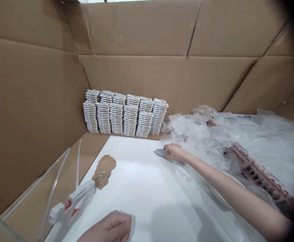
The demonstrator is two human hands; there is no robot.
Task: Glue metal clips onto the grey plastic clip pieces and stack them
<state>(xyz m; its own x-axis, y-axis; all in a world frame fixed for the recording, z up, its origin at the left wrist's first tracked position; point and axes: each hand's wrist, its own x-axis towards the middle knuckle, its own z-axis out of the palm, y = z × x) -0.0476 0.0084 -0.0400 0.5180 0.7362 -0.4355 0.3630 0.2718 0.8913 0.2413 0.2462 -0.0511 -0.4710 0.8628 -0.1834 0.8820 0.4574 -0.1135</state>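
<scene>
My right hand (175, 152) reaches out to the far right part of the white tabletop (137, 188). Its fingers close on some thin, flat grey pieces (160, 153) with dark line markings, low over the surface. More grey edges (180, 162) show just under the hand. Near the front edge my left hand (114, 227) rests as a closed fist, with nothing seen sticking out of it. Left of it lies a white glue gun (80, 195) with a red trigger, its nozzle on a brown, glue-smeared scrap of cardboard (106, 169).
Several stacks of thin white-edged pieces (116, 117) line the back cardboard wall (137, 74). Clear glue sticks (55, 185) lie along the left. Crumpled clear plastic bags (199, 134) and a reddish printed building-shaped piece (260, 174) fill the right. A round white dish (222, 195) sits under my right forearm.
</scene>
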